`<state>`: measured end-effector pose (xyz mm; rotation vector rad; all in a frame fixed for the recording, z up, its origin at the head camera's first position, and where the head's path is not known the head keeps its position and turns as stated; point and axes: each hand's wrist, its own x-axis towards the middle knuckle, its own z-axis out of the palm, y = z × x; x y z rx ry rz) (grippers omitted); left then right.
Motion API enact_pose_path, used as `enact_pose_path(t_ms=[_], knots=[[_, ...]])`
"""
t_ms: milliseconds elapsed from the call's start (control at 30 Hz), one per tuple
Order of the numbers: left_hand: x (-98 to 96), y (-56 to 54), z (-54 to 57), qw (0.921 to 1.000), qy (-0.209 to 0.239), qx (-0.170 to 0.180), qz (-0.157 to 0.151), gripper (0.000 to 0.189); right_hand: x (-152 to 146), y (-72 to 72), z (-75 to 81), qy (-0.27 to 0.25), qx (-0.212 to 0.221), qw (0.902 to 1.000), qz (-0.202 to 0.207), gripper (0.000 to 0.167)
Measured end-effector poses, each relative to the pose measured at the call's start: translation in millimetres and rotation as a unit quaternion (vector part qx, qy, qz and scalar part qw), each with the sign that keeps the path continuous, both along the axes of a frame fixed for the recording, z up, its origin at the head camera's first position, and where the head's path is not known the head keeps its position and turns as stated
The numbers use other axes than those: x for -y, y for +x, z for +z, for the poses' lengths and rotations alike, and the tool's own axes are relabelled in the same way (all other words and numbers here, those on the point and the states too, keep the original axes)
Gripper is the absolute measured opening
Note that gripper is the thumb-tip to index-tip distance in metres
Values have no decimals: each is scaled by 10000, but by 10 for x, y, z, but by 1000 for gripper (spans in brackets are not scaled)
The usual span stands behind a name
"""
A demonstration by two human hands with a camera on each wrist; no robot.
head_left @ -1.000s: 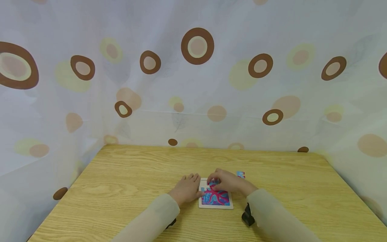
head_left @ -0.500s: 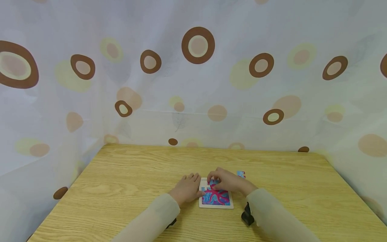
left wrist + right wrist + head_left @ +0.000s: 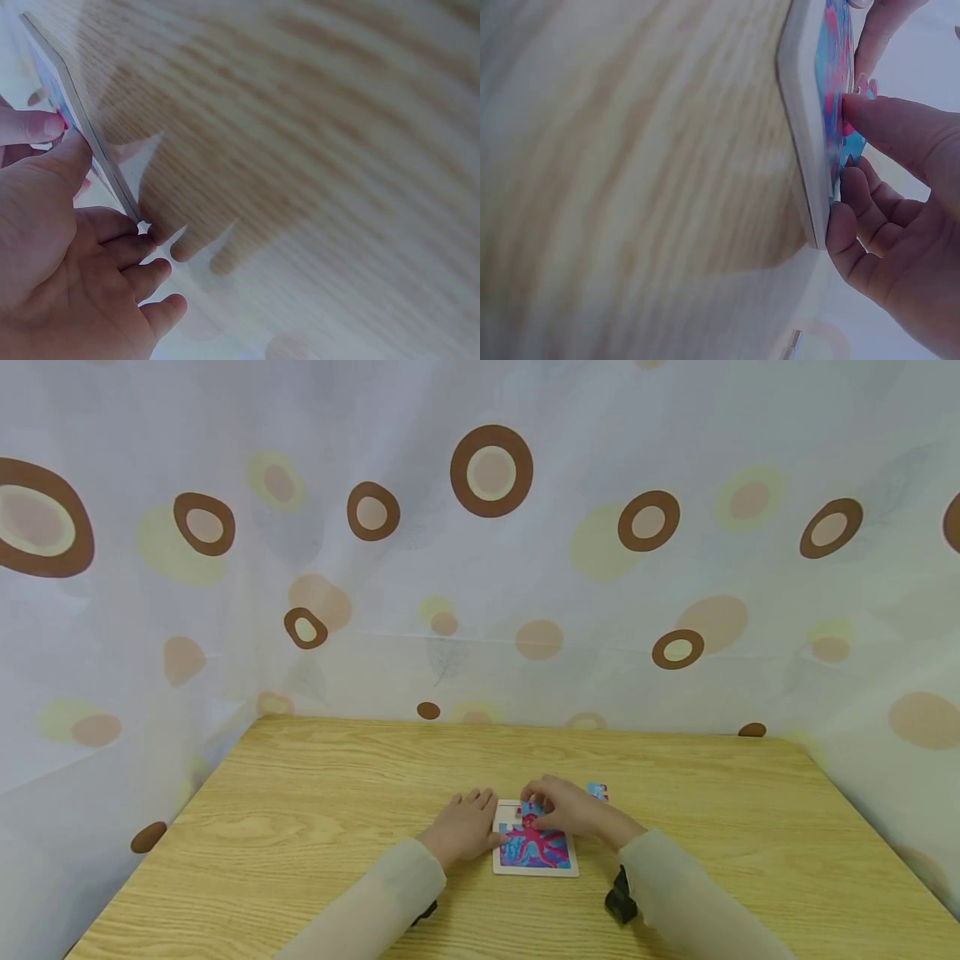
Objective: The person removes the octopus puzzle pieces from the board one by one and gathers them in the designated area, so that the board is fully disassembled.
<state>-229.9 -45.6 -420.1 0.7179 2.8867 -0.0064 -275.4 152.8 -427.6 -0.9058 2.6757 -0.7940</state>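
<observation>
A jigsaw puzzle in a white-rimmed tray (image 3: pixel 536 872) lies on the table, its picture a pink octopus on blue. My right hand (image 3: pixel 567 808) pinches a blue and pink puzzle piece (image 3: pixel 531 810) at the tray's upper middle; the right wrist view shows this puzzle piece (image 3: pixel 855 145) tilted up from the picture, the thumb on its near side. Along the tray's left side rests my left hand (image 3: pixel 461 828), fingers fairly straight and spread. Its thumb lies over the tray edge (image 3: pixel 101 150) in the left wrist view. White tray floor shows at upper left.
Another loose puzzle piece (image 3: pixel 597 791) lies on the wooden table (image 3: pixel 360 793) just beyond the right wrist. A patterned curtain (image 3: pixel 480 568) hangs behind the table and at both sides. A black wrist device (image 3: pixel 620 900) sits under the right sleeve.
My right hand has shifted slightly to the right with the puzzle piece, showing more of it and of the tray's upper left. The left hand stays put.
</observation>
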Motion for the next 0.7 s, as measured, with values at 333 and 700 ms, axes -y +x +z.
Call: enact_pose_path(t_ms=[333, 700], knots=[[-9, 2, 5, 10000, -22, -18, 0, 66, -17, 10, 7, -187, -114, 9991, -363, 17], [-6, 12, 7, 10000, 27, 73, 19, 66, -698, -42, 172, -479, -280, 9944, -898, 24]])
